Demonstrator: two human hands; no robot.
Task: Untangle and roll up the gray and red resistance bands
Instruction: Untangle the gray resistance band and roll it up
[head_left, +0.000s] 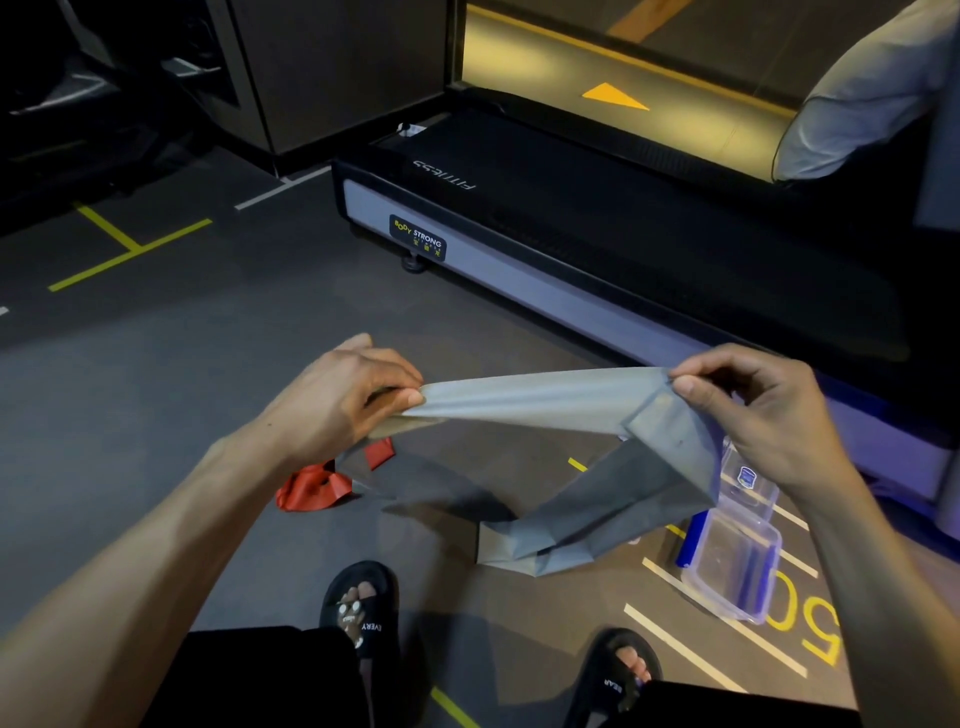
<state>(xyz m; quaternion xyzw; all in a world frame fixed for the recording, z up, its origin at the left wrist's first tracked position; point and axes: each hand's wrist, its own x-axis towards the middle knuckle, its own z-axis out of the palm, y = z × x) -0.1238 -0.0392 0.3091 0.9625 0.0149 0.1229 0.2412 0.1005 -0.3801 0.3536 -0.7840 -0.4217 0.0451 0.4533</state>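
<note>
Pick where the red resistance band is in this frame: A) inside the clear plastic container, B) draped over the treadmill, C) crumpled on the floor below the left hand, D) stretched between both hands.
C: the red resistance band lies bunched on the floor under the left hand, while both hands hold the gray resistance band.

floor: dark, yellow and white lines | on it: red band, gray band's slack, clear box, treadmill

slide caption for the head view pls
Left hand and right hand stretch a flat gray resistance band; crumpled red band on floor.
</note>
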